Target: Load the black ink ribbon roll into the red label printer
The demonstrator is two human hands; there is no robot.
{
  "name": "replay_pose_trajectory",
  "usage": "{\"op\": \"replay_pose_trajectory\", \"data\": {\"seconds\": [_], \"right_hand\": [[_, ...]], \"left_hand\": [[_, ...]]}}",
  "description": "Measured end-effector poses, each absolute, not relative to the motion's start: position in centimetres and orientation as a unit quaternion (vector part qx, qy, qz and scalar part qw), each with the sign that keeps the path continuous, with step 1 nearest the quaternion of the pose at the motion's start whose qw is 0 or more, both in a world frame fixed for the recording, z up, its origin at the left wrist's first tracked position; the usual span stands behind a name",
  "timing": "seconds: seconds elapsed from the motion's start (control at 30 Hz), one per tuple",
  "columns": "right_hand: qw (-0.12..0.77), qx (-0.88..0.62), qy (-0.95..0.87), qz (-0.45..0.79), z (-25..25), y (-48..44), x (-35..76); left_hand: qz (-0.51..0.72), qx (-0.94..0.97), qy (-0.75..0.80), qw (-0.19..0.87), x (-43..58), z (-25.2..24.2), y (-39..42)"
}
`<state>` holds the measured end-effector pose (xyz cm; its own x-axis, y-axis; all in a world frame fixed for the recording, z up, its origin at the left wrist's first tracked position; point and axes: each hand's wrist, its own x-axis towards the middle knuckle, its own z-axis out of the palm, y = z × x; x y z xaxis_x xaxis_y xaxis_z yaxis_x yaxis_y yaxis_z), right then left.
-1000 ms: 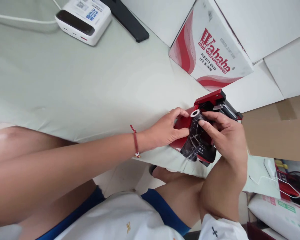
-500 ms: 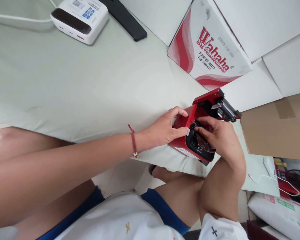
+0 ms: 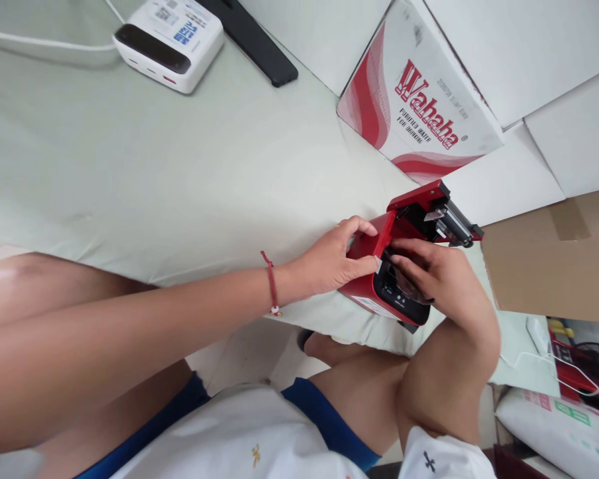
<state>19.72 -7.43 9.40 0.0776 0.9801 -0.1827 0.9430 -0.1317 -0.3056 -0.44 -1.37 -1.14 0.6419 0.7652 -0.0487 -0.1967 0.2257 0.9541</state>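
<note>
- Change noted: the dark film [image 3: 413, 291], held as a roll above the opening a second earlier, was now down inside the red box [image 3: 363, 290]; its white core no longer showed.
- Meaning, as judged: the work had passed from handling the roll outside to fitting or adjusting it within. Whether it was seated could not be told.
- Right hand [image 3: 449, 279]: thumb and forefinger narrow, reaching into the black-lined opening against the film. Tips hidden; could not tell whether they pinched it.
- Left hand [image 3: 332, 259]: thumb and forefinger spread across the red shell, steadying it, thumb at the rim. A small pale tab [image 3: 378, 264] showed at the thumb tip; nature unclear.
- Box position: near the front edge of the pale green cloth [image 3: 130, 153], lid [image 3: 414, 197] raised, black roller [image 3: 455, 225] on its underside.
- In the way: the right hand covered much of the opening; the raised lid stood close beyond its knuckles. Wahaha carton [image 3: 424, 93] just behind the lid, limiting room there; brown carton [image 3: 549, 259] to the right.
- Further off: white power unit [image 3: 167, 43] with white cable [image 3: 54, 43], long black object [image 3: 257, 40] beside it, both well apart from the hands. White sack [image 3: 554, 419] low at right, clear of the work.
</note>
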Motion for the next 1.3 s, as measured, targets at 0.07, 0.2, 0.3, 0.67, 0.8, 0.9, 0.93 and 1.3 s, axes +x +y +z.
{"op": "replay_pose_trajectory", "data": {"seconds": [0.07, 0.2, 0.3, 0.67, 0.8, 0.9, 0.93, 1.3], "right_hand": [[0.157, -0.733, -0.647, 0.137, 10.6, -8.6, 19.4], [0.32, -0.713, -0.621, -0.064, 11.3, -9.6, 19.6], [0.254, -0.701, -0.657, -0.114, 10.5, -8.7, 20.5], [0.104, -0.699, -0.706, -0.041, 12.9, -11.5, 19.1], [0.011, -0.64, -0.768, -0.028, 12.9, -12.2, 18.1], [-0.015, -0.612, -0.788, -0.06, 12.6, -12.0, 17.7], [-0.018, -0.607, -0.791, -0.069, 12.6, -11.9, 17.6], [-0.007, -0.604, -0.792, -0.088, 12.1, -11.3, 17.6]], "left_hand": [[0.331, 0.528, 0.269, 0.735, -0.4, -1.2, -1.5], [0.327, 0.525, 0.267, 0.739, -0.3, -1.3, -1.6], [0.327, 0.526, 0.268, 0.738, -0.3, -1.4, -1.5], [0.338, 0.555, 0.28, 0.707, -0.5, -1.1, -1.3], [0.387, 0.645, 0.234, 0.616, -1.2, -1.0, -1.3], [0.42, 0.724, 0.161, 0.522, -1.6, -0.9, -1.3], [0.422, 0.739, 0.151, 0.503, -1.6, -0.9, -1.3], [0.406, 0.761, 0.164, 0.479, -1.6, -0.5, -0.7]]}}
